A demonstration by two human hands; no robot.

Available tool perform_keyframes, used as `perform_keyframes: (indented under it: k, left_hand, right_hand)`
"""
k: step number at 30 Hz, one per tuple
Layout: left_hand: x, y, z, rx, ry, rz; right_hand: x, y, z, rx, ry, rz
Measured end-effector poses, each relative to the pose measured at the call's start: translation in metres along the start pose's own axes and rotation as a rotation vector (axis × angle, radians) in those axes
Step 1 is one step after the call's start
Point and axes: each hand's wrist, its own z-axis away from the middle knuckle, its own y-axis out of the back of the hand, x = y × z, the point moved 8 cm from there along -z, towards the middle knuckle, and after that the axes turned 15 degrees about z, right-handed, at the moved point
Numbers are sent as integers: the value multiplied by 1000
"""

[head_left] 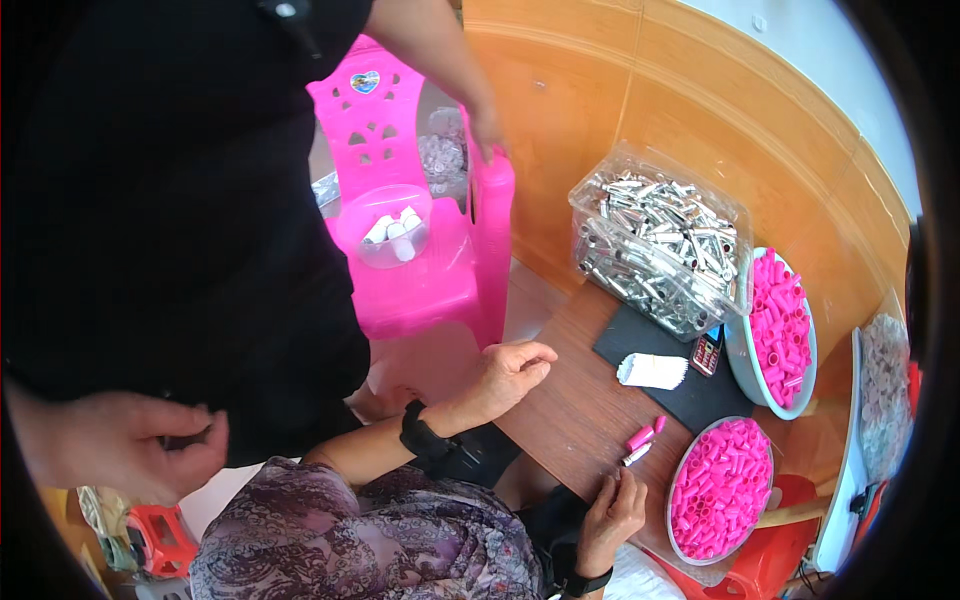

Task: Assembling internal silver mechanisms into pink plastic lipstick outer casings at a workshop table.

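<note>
My left hand (505, 378) hovers by the near left edge of the brown table (565, 370). Its fingers are loosely bent and nothing shows in them. At the table's front edge my right hand (612, 513) has its fingers curled together; anything inside is hidden. Just beyond its fingertips lies a small tube with a silvery body (636, 455). Beside that are a pink tube (640, 437) and a smaller pink piece (660, 424). A round tub of pink tubes (678, 505) stands right of my right hand.
A clear bin (578, 200) of silvery tubes stands at the back, beside a pale basin (740, 362) of pink tubes. A white packet (652, 371) and a phone (706, 352) lie on a black mat (625, 330). A person in black (170, 220) stands left, by a pink chair (420, 290).
</note>
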Motion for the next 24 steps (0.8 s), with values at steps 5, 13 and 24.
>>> perform_keyframes:
  k: [5, 13, 24]
  left_hand:
    - [-10, 24, 10, 81, -62, 22]
    - [-29, 24, 28, 120, 138, 230]
    - [-15, -1, 32, 176, 301, 607]
  right_hand:
    - [0, -4, 6, -1, 34, 58]
    - [12, -4, 11, 13, 14, 131]
    - [13, 0, 11, 201, -37, 51]
